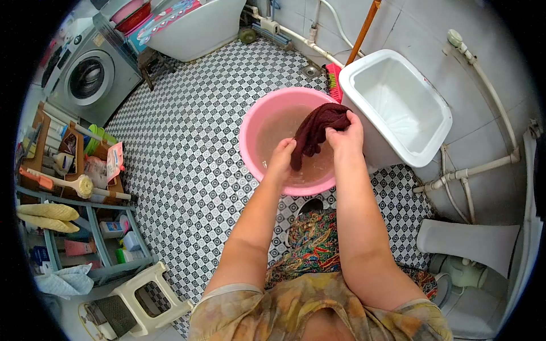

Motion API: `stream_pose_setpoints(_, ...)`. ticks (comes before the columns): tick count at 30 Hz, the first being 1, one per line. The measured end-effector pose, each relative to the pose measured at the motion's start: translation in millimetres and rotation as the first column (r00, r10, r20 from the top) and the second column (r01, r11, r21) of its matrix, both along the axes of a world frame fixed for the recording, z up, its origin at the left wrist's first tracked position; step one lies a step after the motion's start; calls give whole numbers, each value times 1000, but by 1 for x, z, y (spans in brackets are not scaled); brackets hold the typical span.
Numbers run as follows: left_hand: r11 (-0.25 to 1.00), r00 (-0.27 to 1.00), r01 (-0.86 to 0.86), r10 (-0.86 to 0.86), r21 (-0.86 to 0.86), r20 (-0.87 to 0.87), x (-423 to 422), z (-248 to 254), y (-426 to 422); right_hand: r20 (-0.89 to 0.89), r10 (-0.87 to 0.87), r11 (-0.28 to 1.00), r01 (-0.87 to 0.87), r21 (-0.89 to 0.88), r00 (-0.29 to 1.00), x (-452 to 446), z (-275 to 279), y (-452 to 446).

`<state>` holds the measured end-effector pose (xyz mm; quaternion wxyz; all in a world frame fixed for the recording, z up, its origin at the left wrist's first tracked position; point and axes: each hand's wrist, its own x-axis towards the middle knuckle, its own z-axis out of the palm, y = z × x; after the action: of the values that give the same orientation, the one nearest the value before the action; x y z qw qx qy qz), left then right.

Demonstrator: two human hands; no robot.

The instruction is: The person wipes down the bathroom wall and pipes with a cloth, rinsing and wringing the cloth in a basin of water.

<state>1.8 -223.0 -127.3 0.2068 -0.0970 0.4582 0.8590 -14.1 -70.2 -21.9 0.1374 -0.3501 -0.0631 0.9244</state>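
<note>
A dark maroon cloth (314, 129), bunched and wet-looking, is stretched between my two hands above a pink basin (250, 126). My left hand (281, 158) pinches its lower left end near the basin's near side. Higher up on the right, my right hand (347, 133) grips the other end, fingers closed around the fabric. Cloudy brownish water (278, 128) fills part of the basin, which stands on the patterned floor. What kind of garment or towel the cloth is, I cannot tell.
Right of the basin stands a white sink tub (392, 108), with a pink brush (333, 82) behind it. A washing machine (91, 77) is at the far left. Shelves (94, 227) with bottles and a cream plastic stool (145, 298) line the left side.
</note>
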Motion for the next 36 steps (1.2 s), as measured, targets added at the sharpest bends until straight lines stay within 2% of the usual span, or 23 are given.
stream_pose_setpoints(4,995,997,70,-72,-70,-26,-3,-1,-2,8,-1,1000,1,-15,1000,0,3,-2)
stream_pose_setpoints(6,989,993,-87,76,-123,-92,4,20,4,12,5,1000,-5,10,1000,1,5,-4)
stream_pose_setpoints(10,987,989,-95,80,-126,-123,3,20,4,41,-9,1000,9,9,999,2,12,-6)
stream_pose_setpoints(12,974,984,-78,41,-211,-175,4,26,3,25,-17,1000,17,-12,1000,0,7,-4)
stream_pose_setpoints(16,962,977,-91,37,-256,-210,0,17,3,34,10,1000,-10,-18,999,2,9,-6)
stream_pose_setpoints(22,905,955,-259,187,-338,-232,-13,-22,2,42,-21,999,23,-37,999,3,14,-8)
stream_pose_setpoints(24,924,948,-316,297,-214,-117,-11,-20,5,48,-20,999,22,-32,999,3,15,-8)
stream_pose_setpoints(25,924,948,-316,297,-214,-117,-10,-11,4,48,-20,999,21,-32,999,3,14,-7)
stream_pose_setpoints(27,973,979,-159,177,-167,98,-6,11,1,27,-1,1000,2,-31,1000,2,11,-6)
stream_pose_setpoints(28,973,979,-160,178,-168,99,-7,6,2,29,0,999,1,-32,1000,3,12,-8)
stream_pose_setpoints(30,978,888,-150,198,-146,414,-12,-11,6,22,11,999,-12,36,1000,5,12,-13)
stream_pose_setpoints(31,977,889,-153,201,-145,411,-14,-13,5,18,14,999,-15,37,1000,5,8,-15)
stream_pose_setpoints(32,908,942,46,99,-416,321,-15,-16,4,47,28,997,-32,76,999,5,2,-18)
stream_pose_setpoints(33,723,964,203,-32,-660,263,-17,-17,4,76,40,992,-49,115,996,5,-2,-21)
stream_pose_setpoints(34,725,965,200,-31,-659,259,-16,-14,2,73,41,992,-50,118,996,8,-3,-25)
stream_pose_setpoints(35,392,973,193,-197,-899,122,-15,-9,0,96,50,991,-61,119,994,10,-3,-29)
stream_pose_setpoints(36,12,917,68,-394,-998,58,-15,-6,-1,120,57,990,-71,119,991,12,-3,-32)
